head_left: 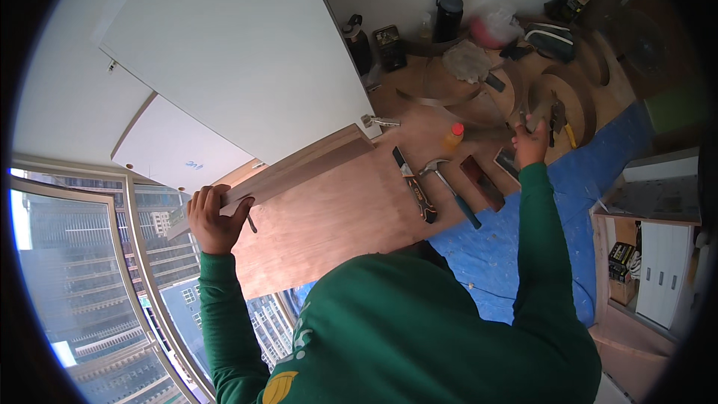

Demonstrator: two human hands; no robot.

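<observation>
My left hand (215, 221) is closed over the near end of a long, narrow wood-grain strip (314, 158), thumb on one side and fingers on the other. The strip lies along the edge of a large white panel (239, 52). To the right, my right hand (530, 144) reaches over the workbench with its fingers bent around something blurred and pale that I cannot make out. Just beyond that hand lie a dark metal tool (556, 115) and a yellow-handled tool (570, 135). Coiled brown edge-banding strips (583, 101) curve around these tools.
On the plywood top (329, 213) lie a utility knife (413, 183), a claw hammer (458, 198), a dark brown block (482, 182) and a red-capped bottle (455, 135). A metal hinge (380, 121) sits by the panel's corner. Blue sheeting (486, 262) covers the floor; a window (75, 269) is at left.
</observation>
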